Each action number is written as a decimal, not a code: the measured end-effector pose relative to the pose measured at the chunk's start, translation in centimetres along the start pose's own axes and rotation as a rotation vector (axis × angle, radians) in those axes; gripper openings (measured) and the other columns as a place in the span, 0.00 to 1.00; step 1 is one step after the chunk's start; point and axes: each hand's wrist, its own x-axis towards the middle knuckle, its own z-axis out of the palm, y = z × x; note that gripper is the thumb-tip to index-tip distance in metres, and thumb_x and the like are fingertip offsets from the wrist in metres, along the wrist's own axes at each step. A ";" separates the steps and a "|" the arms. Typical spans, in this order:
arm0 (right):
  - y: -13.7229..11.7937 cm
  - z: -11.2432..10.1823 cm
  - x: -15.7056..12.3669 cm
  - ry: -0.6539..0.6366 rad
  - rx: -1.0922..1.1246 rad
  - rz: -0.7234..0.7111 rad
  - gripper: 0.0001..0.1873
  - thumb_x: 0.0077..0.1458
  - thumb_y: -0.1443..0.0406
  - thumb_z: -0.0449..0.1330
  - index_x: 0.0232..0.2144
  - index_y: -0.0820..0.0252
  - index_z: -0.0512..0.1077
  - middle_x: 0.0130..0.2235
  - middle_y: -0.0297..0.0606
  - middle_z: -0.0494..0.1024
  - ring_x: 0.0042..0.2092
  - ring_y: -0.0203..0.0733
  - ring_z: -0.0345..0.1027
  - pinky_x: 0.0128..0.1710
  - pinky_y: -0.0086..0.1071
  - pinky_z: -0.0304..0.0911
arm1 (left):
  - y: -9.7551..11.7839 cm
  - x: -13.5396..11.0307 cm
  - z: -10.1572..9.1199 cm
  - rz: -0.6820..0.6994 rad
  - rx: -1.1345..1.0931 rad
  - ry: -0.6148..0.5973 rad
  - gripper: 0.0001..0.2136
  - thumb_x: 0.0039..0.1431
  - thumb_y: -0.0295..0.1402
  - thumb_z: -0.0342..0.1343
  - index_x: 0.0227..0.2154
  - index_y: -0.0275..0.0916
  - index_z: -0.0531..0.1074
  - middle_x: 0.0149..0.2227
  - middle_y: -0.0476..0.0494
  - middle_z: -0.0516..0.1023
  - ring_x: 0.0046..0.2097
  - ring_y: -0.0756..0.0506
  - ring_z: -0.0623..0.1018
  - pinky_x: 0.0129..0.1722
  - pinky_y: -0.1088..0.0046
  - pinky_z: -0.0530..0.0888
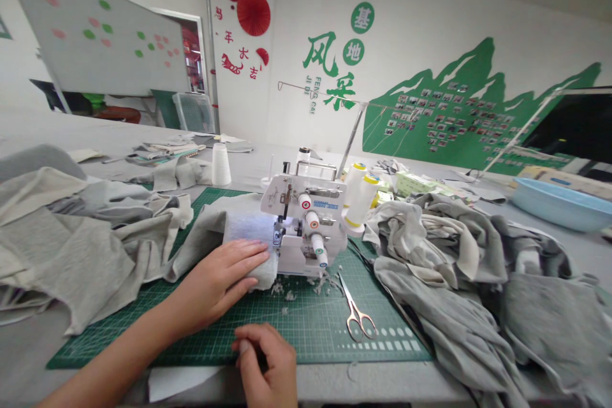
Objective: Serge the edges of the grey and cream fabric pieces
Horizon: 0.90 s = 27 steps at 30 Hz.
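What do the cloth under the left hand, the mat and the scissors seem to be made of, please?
Cloth: soft grey knit, probably cotton jersey; matte, it drapes and folds.
Mat: likely vinyl or rubber; flat, matte green, printed grid.
Scissors: metal; bright, shiny blades and handles.

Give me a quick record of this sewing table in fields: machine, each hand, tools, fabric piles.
machine: white overlock machine on green cutting mat, thread cones at its right
left hand: flat on grey fabric at the needle
right hand: curled at the mat's near edge, off the fabric
tools: scissors lying on the mat
fabric piles: left heap and right heap, both grey cloth
other: blue basin far right
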 end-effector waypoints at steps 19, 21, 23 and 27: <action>-0.3 -0.1 0.1 0.003 -0.015 -0.048 0.11 0.57 0.70 0.56 0.34 0.55 0.79 0.27 0.34 0.80 0.29 0.40 0.74 0.31 0.29 0.67 | -2.4 2.9 -2.7 0.162 -0.332 -0.193 0.13 0.68 0.30 0.51 0.50 0.44 0.76 0.52 0.44 0.79 0.58 0.43 0.74 0.59 0.64 0.70; -0.3 0.0 0.1 0.022 -0.030 -0.058 0.11 0.56 0.70 0.56 0.34 0.54 0.79 0.27 0.34 0.80 0.29 0.40 0.74 0.30 0.29 0.67 | -2.4 3.1 -2.8 0.163 -0.379 -0.217 0.14 0.69 0.29 0.50 0.51 0.44 0.76 0.53 0.43 0.79 0.58 0.43 0.74 0.58 0.63 0.71; -0.4 0.2 0.0 0.034 -0.059 -0.074 0.11 0.56 0.69 0.56 0.34 0.54 0.79 0.28 0.34 0.80 0.30 0.41 0.74 0.31 0.29 0.66 | -2.6 3.1 -2.9 0.154 -0.409 -0.239 0.14 0.69 0.30 0.50 0.52 0.45 0.76 0.54 0.42 0.78 0.58 0.42 0.75 0.58 0.63 0.72; -0.6 0.7 -0.2 -0.022 -0.147 -0.132 0.11 0.55 0.70 0.56 0.34 0.53 0.78 0.29 0.35 0.80 0.32 0.42 0.74 0.32 0.31 0.64 | -3.1 3.1 -2.9 0.125 -0.438 -0.261 0.14 0.69 0.32 0.50 0.53 0.47 0.76 0.56 0.43 0.77 0.58 0.41 0.75 0.59 0.61 0.71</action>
